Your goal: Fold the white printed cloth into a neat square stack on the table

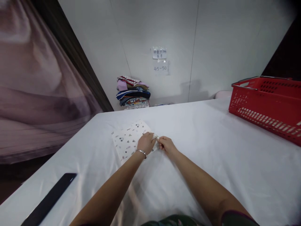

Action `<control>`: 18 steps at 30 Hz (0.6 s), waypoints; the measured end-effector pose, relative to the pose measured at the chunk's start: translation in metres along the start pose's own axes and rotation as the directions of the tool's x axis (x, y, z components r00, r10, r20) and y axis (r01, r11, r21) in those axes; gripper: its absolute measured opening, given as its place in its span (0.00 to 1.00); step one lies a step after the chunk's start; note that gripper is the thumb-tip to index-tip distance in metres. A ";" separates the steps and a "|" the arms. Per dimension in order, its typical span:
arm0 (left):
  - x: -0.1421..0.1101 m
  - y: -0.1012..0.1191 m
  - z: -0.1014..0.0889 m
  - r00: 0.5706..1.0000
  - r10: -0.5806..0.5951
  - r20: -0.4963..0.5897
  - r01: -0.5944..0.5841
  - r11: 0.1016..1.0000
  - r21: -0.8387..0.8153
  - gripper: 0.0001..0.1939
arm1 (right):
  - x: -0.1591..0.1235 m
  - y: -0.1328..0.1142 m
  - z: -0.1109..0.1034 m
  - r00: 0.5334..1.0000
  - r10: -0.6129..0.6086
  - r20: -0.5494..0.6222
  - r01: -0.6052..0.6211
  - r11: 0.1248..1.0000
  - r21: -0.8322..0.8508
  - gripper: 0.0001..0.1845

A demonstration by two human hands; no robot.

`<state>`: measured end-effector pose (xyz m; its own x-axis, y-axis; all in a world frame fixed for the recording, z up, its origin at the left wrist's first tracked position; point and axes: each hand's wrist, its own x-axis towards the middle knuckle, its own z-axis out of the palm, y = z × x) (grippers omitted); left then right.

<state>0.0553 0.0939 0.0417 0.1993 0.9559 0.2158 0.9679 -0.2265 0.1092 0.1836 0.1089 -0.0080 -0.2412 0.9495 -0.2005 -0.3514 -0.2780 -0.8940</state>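
On the big white desk, a spotted cloth, likely light, soft and floppy; best to grab by an edge. On its bunched end, the left hand, fingers partly hidden, apart or together hard to tell. Clamped on its corner, fingers of the right hand.

Dim, cool light, src out of view; soft shadows on the wall, mild sheen on the white cloth. Wide-angle stretch at edges; dark vignette top R corner; fine detail a bit soft.
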 end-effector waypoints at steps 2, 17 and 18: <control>-0.001 -0.002 0.002 0.999 -0.032 0.013 0.033 0.997 -0.064 0.11 | 0.000 -0.001 0.000 1.000 0.011 -0.003 -0.011 1.000 -0.001 0.10; -0.013 0.013 0.002 0.997 -0.036 0.074 0.043 0.995 -0.092 0.13 | 0.004 0.006 -0.006 1.000 -0.010 -0.002 0.010 0.999 -0.047 0.10; -0.013 0.013 0.002 0.996 -0.043 0.077 0.048 0.996 -0.071 0.14 | 0.003 0.004 -0.006 1.000 -0.024 0.016 0.025 0.998 -0.065 0.10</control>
<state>0.0656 0.0791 0.0385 0.1692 0.9762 0.1354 0.9630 -0.1930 0.1883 0.1866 0.1112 -0.0144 -0.2477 0.9533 -0.1728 -0.2980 -0.2446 -0.9227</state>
